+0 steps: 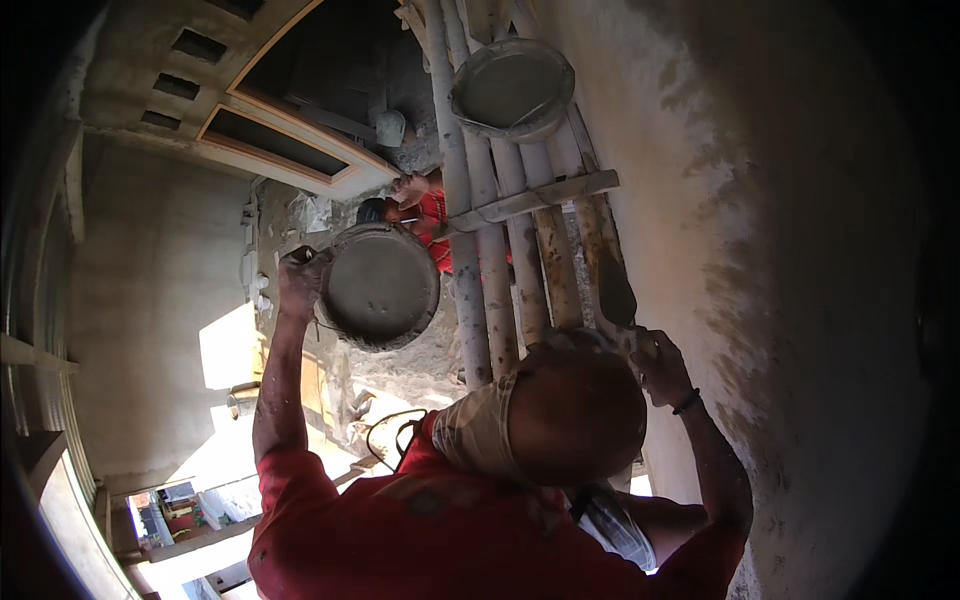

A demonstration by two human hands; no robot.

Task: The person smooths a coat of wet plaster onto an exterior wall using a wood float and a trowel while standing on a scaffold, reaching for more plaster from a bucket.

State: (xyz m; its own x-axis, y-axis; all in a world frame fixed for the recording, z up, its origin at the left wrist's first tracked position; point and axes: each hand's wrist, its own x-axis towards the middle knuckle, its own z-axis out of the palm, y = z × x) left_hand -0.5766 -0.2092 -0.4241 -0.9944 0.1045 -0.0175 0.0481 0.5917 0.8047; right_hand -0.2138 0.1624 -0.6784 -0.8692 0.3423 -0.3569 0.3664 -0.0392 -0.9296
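My left hand [303, 282] grips the rim of a round, dark basin of wet grey mortar [382, 283], held out left of the pole platform. Just beyond its far rim are a co-worker's hand [410, 188] and red clothing, lower down; whether that hand touches the basin I cannot tell. At the right, beside the wall, my right hand [658, 368] is closed around the handle of a trowel [615, 290], its blade pointing away from me. A second basin of mortar [512, 88] rests at the far end of the poles.
Long wooden poles [496, 290] form the platform, with a crosspiece [530, 205] over them. A plastered wall [700, 200] with darker wet patches runs along the right. My bent knee [580, 410] is between my arms. A wood-framed opening [275, 145] lies at far left.
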